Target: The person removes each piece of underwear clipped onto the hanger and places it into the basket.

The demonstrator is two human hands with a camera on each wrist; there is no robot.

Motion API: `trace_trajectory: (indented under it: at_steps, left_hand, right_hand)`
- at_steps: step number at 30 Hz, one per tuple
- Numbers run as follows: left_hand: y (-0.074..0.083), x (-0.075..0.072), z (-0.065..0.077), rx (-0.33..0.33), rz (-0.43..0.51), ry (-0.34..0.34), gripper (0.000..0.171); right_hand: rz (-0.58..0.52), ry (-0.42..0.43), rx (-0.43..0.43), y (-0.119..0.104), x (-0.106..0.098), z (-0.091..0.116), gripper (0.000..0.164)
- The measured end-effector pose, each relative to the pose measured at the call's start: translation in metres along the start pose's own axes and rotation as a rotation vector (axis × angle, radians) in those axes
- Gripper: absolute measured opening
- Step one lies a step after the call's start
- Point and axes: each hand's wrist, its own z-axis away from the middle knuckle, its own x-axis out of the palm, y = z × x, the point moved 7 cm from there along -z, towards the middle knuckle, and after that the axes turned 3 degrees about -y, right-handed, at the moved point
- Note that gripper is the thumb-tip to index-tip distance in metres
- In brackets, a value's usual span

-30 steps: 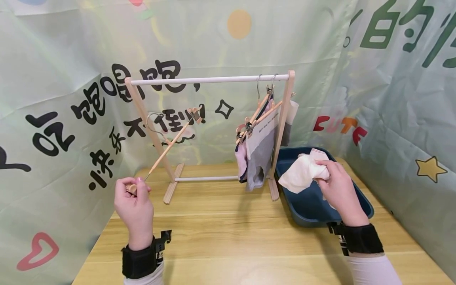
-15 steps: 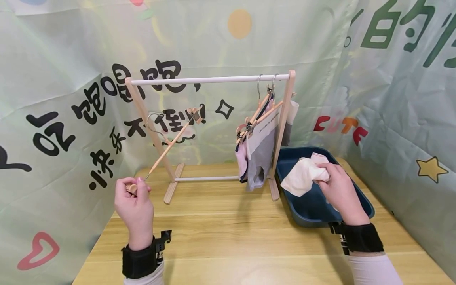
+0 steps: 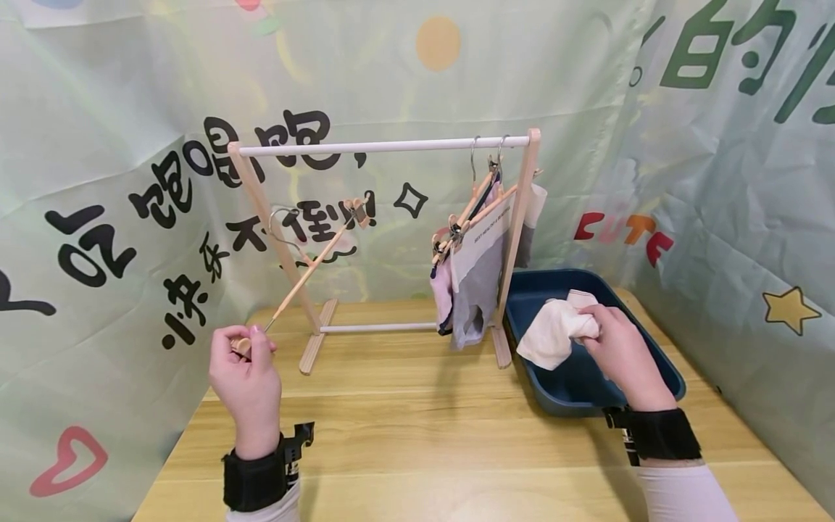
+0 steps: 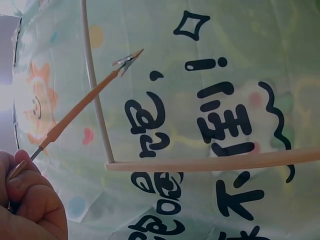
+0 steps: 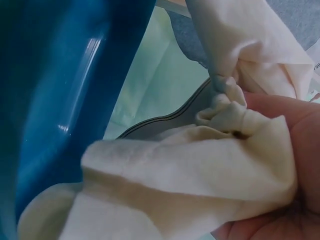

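Observation:
In the head view, my left hand (image 3: 246,373) grips one end of a wooden clip hanger (image 3: 312,265), near its clip. The hanger slants up and away to the right, its metal hook in front of the rack's left post, and the clip at its far end pinches no cloth. My right hand (image 3: 622,351) pinches a bunched white cloth garment (image 3: 551,335) above the dark blue basin (image 3: 672,373). Up close in the right wrist view, the white cloth (image 5: 185,175) is gathered between thumb and fingers, with loose folds hanging down. Its full shape is hidden by the bunching.
A small rack (image 3: 385,146) with a white rail and wooden posts stands at the table's back. Several clipped garments, including grey-and-white shorts (image 3: 479,290) and a pink piece (image 3: 443,293), hang at its right end. Printed curtains (image 3: 750,203) enclose the wooden table (image 3: 417,449).
My right hand has lowered the white garment slightly over the basin, and the cloth's hanging end has dropped a little to the right. The left hand and its hanger keep their place.

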Motion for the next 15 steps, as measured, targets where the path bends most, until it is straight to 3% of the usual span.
trace_trajectory:
  at_steps: [15]
  left_hand:
    - [0.001, 0.0, 0.0, 0.005, -0.016, 0.003, 0.015]
  right_hand:
    - [0.013, -0.074, -0.01, 0.006, 0.011, -0.001, 0.042]
